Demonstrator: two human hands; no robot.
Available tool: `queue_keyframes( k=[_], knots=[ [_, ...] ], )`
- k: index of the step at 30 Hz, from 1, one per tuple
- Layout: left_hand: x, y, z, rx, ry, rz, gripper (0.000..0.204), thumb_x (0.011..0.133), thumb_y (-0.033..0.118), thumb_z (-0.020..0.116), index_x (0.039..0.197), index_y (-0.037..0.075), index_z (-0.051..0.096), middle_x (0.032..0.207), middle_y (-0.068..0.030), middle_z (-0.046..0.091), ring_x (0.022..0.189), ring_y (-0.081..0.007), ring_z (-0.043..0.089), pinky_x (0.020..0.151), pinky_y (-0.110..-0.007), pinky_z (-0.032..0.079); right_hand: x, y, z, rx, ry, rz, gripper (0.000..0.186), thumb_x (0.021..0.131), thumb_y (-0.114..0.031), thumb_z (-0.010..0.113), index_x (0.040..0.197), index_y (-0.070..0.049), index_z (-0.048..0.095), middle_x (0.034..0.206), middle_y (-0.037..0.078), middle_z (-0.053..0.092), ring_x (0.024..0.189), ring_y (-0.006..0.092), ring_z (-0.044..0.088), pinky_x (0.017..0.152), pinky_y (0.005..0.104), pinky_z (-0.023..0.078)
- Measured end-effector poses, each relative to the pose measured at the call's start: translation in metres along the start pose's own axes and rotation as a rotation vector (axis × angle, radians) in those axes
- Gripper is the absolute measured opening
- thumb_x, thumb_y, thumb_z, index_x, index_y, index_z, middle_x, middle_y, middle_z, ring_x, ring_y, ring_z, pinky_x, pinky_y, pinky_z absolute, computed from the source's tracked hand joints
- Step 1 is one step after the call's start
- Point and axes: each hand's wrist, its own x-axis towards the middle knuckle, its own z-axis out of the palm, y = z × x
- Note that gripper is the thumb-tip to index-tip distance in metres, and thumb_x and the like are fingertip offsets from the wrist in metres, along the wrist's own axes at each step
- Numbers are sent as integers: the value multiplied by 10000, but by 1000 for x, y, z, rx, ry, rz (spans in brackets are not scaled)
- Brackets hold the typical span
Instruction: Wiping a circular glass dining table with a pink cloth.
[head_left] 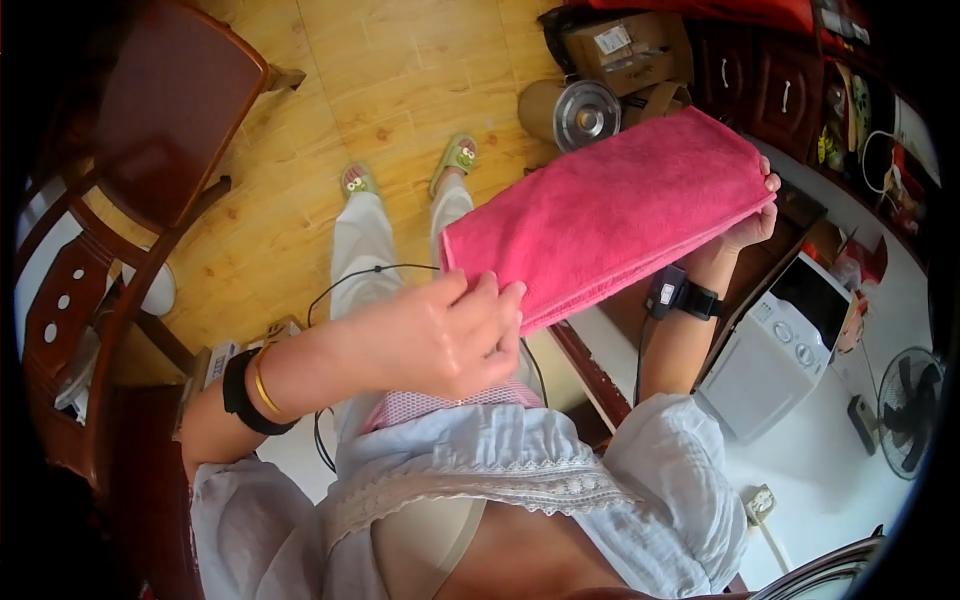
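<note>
A bright pink towel (610, 210), folded into a long rectangle, is held up in front of me, slanting from lower left to upper right. My left hand (470, 335) has its fingers curled at the towel's near left corner, closed on the edge. At the other end, my right hand (755, 215) grips the short right edge, its fingertips showing past the border and its palm partly hidden beneath. Below my left hand, pink mesh fabric (450, 408) lies against my waist. Black straps circle both forearms.
A wooden chair (180, 110) stands at the left on the yellow wood-look floor (380, 60). Beyond the towel are a lidded metal pot (587, 115) and a cardboard box (625, 50). At the right, a white microwave-like appliance (775, 340) and a black fan (910, 412) sit on a white surface.
</note>
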Motion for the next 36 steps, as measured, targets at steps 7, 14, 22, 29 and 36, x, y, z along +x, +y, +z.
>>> queue_keyframes(
  k=[7, 14, 22, 29, 36],
  knots=[
    [8, -9, -57, 157, 79, -464, 178, 676, 21, 622, 852, 36, 599, 867, -77, 637, 783, -213, 594, 654, -326, 446, -14, -50, 9, -392, -71, -45, 193, 856, 29, 478, 1037, -24, 517, 1037, 119, 575, 942, 198, 554, 864, 326, 443],
    [16, -23, -104, 504, 280, -796, 188, 762, 48, 585, 950, 60, 582, 801, -93, 632, 754, -248, 615, 641, -311, 477, -30, -68, 82, -535, -206, -236, 140, 856, 13, 542, 994, 3, 527, 961, 85, 589, 877, 131, 568, 765, 260, 485],
    [23, -36, -135, -468, 886, -485, 218, 882, -53, 447, 1062, 57, 501, 1172, -127, 548, 1008, -206, 571, 778, -286, 496, -70, -102, 110, -445, -513, -486, 143, 789, 56, 582, 923, 7, 572, 1023, 144, 542, 965, 211, 520, 864, 321, 407],
    [42, -1, -151, -191, 831, -89, 205, 846, -73, 494, 1012, 45, 470, 1138, -183, 539, 1078, -258, 521, 911, -334, 411, -96, -124, 129, -392, -612, -503, 131, 744, -17, 654, 861, -16, 593, 1000, 155, 523, 917, 210, 520, 820, 317, 409],
    [48, 15, -151, -141, 713, -26, 229, 822, -88, 500, 1008, 43, 477, 1130, -202, 540, 1055, -284, 534, 897, -345, 423, -96, -121, 144, -394, -678, -490, 145, 705, 46, 618, 836, -12, 598, 973, 158, 534, 899, 218, 527, 813, 326, 415]
  ],
)
